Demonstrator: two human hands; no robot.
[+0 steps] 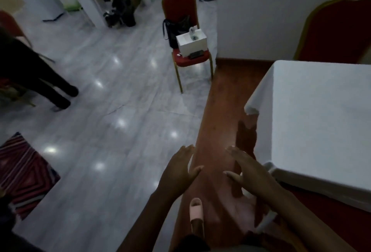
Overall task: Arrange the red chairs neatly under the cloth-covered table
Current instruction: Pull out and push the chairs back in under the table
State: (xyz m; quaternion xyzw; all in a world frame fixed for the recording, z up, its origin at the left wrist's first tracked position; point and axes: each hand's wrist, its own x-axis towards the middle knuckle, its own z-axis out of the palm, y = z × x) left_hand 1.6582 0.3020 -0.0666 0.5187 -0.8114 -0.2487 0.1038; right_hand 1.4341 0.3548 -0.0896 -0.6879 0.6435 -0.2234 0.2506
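The table under a white cloth fills the right side. Behind its far edge rises the back of a red chair with a gold frame. A second red chair stands apart on the grey floor ahead; a white box and a black bag sit on its seat. My left hand and my right hand are stretched forward over the red carpet strip, palms down, fingers apart, holding nothing. Both hands are left of the table's near corner.
A person in dark trousers stands at the left. A striped rug lies at the lower left. A white wall corner sits beyond the carpet. My foot in a pink slipper is below the hands. Clutter lines the far room.
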